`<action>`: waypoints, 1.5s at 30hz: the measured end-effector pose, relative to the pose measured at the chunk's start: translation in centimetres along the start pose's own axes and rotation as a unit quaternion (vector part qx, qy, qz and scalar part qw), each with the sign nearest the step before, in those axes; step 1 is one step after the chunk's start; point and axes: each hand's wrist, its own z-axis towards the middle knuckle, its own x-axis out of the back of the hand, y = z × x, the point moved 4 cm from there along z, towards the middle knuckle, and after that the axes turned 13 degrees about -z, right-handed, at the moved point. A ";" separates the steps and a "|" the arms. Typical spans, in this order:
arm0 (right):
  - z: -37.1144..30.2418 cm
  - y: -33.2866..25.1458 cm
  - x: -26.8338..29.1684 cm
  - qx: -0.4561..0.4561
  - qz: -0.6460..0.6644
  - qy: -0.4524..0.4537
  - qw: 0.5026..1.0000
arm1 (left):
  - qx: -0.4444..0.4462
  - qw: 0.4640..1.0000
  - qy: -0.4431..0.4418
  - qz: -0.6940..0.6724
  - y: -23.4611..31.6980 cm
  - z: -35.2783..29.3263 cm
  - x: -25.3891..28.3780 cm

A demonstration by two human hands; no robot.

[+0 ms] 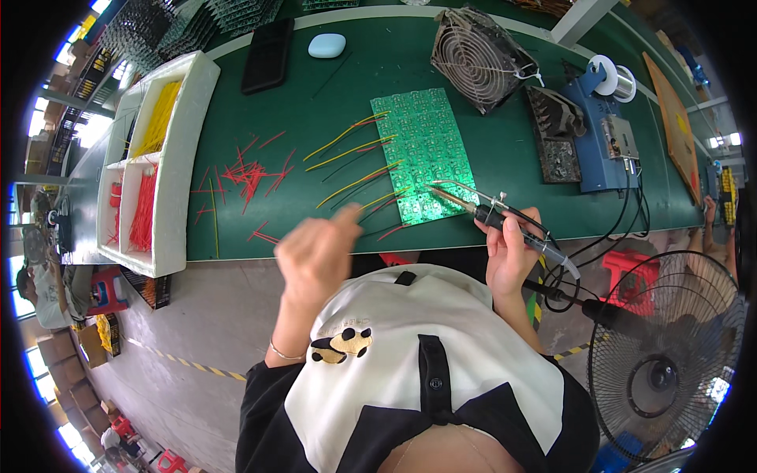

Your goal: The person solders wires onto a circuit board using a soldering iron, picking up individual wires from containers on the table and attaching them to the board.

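Note:
My right hand (509,248) is closed around a soldering iron (485,214) with a thin metal solder-feed tube (465,189) alongside. Its tip lies over the lower part of a green circuit board panel (426,134). My left hand (315,252) is smeared by motion, its fingers curled near a yellow wire (382,199) at the board's left edge; whether they grip it is unclear. Several yellow wires (339,140), with red and dark ones, stick out leftward from that edge.
Loose red wires (251,177) lie left of the board. Farther left stands a white foam tray (177,181) holding yellow and red wires. A phone (268,55), a pale blue case (326,46), a fan (481,59) and a blue soldering station (603,126) with a solder spool (611,77) stand behind.

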 end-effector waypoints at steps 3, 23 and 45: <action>0.4 0.0 -1.1 -0.045 0.022 0.026 0.998 | -0.060 0.994 -0.085 -0.017 2.3 -0.3 -2.8; 3.5 0.2 -2.5 -0.037 0.073 0.010 0.997 | 0.076 0.985 -0.063 -0.141 -2.3 2.5 -3.0; 1.4 0.8 -1.7 -0.004 -0.007 -0.020 1.000 | 0.070 0.996 0.017 -0.056 -2.0 2.1 -4.4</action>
